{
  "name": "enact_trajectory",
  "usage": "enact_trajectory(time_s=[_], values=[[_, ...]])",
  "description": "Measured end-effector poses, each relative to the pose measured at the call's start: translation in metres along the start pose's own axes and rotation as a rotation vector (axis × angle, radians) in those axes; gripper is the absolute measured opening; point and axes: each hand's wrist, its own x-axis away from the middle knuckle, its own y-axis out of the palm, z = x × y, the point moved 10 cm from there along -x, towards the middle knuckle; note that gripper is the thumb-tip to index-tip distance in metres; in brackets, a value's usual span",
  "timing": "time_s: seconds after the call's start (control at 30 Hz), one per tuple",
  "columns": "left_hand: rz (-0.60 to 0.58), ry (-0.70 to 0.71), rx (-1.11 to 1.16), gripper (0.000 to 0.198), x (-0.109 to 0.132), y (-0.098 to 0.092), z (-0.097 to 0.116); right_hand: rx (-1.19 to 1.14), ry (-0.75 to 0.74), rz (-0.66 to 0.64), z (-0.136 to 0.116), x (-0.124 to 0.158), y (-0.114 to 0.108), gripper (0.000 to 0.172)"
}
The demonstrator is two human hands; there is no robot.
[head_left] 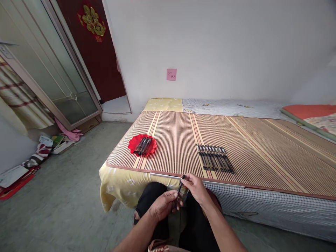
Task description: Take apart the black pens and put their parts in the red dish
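Observation:
Above my lap, just off the bed's front edge, both hands are closed on one black pen (180,185). My left hand (166,204) grips its lower part, and my right hand (194,186) pinches the upper end. On the mat to the right lies a row of several black pens (214,159), side by side and pointing toward me. A red scalloped dish (132,142) sits at the left of the mat, with several more dark pens (143,145) lying in it. The lower end of the held pen is hidden by my fingers.
The bed carries a striped bamboo mat (170,140) over yellow and checked cloth. A folded orange and green quilt (312,113) lies at the far right. A pink note (171,74) is on the wall. Books and papers (61,145) lie on the floor at left.

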Motion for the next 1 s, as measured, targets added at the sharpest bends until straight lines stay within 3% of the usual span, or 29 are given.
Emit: enact_trajectory(time_s=[0.2,0.5,0.77,0.9,1.0], values=[[0.026,-0.016,-0.001,0.046,0.004,-0.003,-0.002,0.016,0.029,-0.048,0.016,0.008,0.014,0.047],[0.033,-0.01,-0.012,0.046,0.001,-0.004,-0.003,-0.073,0.1,-0.097,0.046,0.018,0.026,0.056],[0.004,0.009,0.04,0.042,0.004,-0.003,0.002,-0.194,0.176,-0.248,0.04,0.028,0.04,0.049],[0.005,-0.007,0.013,0.046,0.006,-0.002,-0.002,-0.206,0.189,-0.261,0.041,0.03,0.044,0.049],[0.017,-0.039,-0.044,0.05,0.008,-0.004,-0.009,-0.234,0.194,-0.197,0.047,0.028,0.036,0.048]])
